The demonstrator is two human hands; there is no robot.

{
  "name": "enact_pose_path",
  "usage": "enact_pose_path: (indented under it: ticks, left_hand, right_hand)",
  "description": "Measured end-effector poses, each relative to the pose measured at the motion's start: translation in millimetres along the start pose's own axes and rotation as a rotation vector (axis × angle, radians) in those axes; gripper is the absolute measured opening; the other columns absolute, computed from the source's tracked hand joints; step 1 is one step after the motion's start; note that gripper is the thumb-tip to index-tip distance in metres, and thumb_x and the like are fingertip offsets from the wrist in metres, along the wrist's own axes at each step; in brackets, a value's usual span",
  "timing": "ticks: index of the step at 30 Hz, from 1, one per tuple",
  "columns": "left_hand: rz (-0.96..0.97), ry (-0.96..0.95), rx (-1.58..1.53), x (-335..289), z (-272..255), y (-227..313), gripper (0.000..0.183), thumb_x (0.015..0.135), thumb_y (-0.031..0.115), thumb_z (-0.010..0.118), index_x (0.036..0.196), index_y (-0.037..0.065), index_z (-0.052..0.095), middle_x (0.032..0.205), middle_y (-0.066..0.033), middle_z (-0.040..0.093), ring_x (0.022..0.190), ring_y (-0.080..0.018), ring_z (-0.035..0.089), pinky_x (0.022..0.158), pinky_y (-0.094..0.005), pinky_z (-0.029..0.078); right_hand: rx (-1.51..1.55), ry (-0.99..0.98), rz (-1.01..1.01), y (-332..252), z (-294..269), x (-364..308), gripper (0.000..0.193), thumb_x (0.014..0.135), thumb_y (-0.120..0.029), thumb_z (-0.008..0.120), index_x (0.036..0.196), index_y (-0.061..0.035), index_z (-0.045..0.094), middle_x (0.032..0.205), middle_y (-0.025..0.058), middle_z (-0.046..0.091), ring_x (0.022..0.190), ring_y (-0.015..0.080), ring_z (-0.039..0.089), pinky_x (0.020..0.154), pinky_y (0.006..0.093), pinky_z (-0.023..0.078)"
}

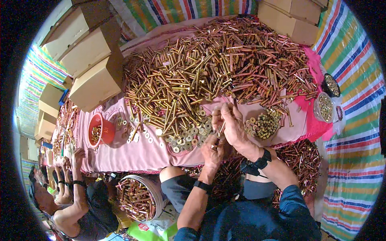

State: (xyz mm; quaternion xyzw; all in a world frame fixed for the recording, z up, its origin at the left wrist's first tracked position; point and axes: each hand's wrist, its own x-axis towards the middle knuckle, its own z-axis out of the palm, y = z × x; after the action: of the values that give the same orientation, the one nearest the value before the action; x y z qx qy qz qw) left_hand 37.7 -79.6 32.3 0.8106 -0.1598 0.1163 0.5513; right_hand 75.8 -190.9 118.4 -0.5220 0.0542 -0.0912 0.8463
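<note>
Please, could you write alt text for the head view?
A person's left hand and right hand meet at a small metal piece above a pink cloth. Beyond lies a large heap of bolts, with washers and nut-like pieces nearer; a red bucket stands left.

Cardboard boxes (292,22) by the worktop's (128,156) far right corner, plus super stripy tarp (354,132) past its right edge

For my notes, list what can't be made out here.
- Head view: slim silvery metal piece, partly covered by left hand and right hand.
- Head view: upper-right brown cardboard boxes, cut off by top edge.
- Head view: round white plastic bucket, floor hidden under coppery metal bolts.
</note>
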Motion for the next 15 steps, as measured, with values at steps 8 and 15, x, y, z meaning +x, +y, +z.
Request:
enact_pose_path:
  ticks: [8, 15]
  left_hand:
    - [-0.059, -0.015, -0.056, -7.2, -1.6, -4.9, 0.024, 0.089, 0.020, 0.062, 0.106, 0.004, 0.067, 0.090, -0.0182, 0.064, 0.081, -0.0391, 0.065, 0.071, -0.0431, 0.052]
    - [0.022, 0.045, -0.122, -15.0, -5.1, -9.3, 0.031, 0.090, 0.020, 0.063, 0.114, 0.000, 0.064, 0.110, -0.0211, 0.065, 0.100, -0.0385, 0.063, 0.084, -0.0445, 0.050]
  right_hand:
    - [-0.712, -0.231, -0.408, -4.0, 2.4, -7.7, 0.038, 0.106, -0.041, 0.052, 0.113, -0.0054, 0.061, 0.095, 0.0109, 0.063, 0.086, 0.0234, 0.064, 0.076, 0.0355, 0.052]
    - [-1.126, -0.350, -0.564, 21.4, -19.7, -26.5, 0.031, 0.094, -0.026, 0.066, 0.121, -0.0115, 0.063, 0.119, 0.0104, 0.058, 0.113, 0.0342, 0.058, 0.094, 0.0448, 0.047]
